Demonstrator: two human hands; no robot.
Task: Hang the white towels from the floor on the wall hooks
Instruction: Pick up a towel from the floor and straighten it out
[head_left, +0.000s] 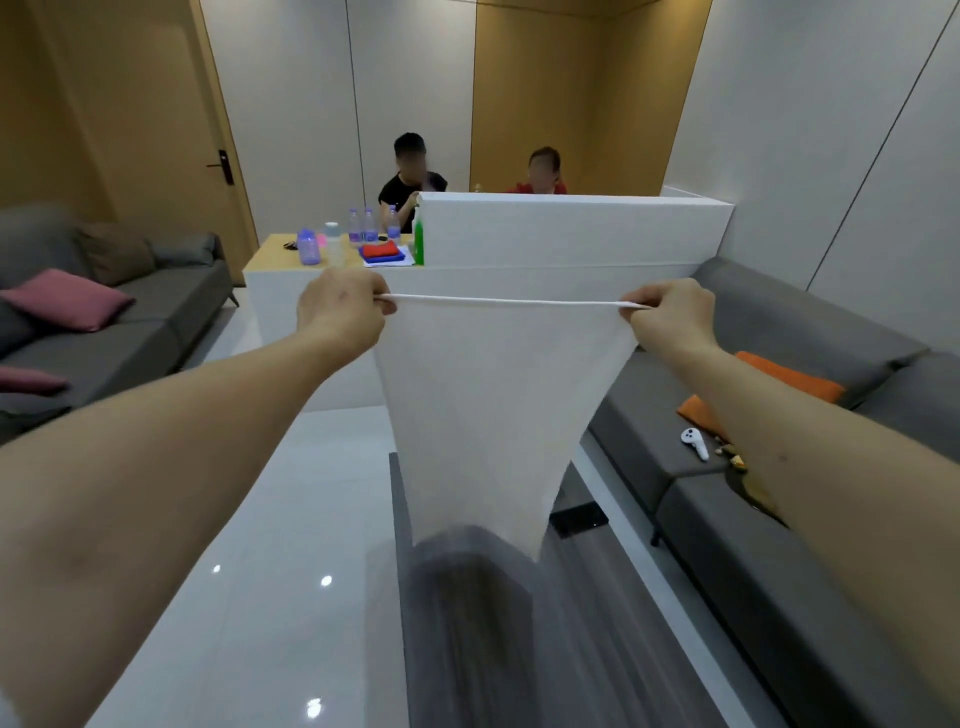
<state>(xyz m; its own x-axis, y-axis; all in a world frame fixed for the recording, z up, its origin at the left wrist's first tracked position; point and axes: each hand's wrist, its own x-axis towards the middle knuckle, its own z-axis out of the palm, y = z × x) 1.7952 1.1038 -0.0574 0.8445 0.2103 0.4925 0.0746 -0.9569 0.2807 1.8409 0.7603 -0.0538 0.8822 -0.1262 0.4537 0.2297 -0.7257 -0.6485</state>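
The room was bounded by a grey sofa (769, 499) on the right and another grey sofa (119, 312) on the left, with a white counter (571, 234) across the far end, and no wall hooks could be seen anywhere in the view. Between the sofas, in front of the person, the white towel (483, 415) was held up in the air, clear of the glossy floor (291, 519), so that it hung freely and narrowed toward its lower end. Its upper edge was pulled into a nearly straight, level line, probably so that the cloth was spread flat and its corners were found before it was carried to a hook. Both arms were stretched forward and a little outward, at about the same height. The left hand (340, 306) was closed round the left corner, which was pinched between the thumb and the curled fingers, with the back of the hand turned to the camera. The right hand (670, 312) was closed in the same way on the right corner. The hanging itself was judged as not yet begun.
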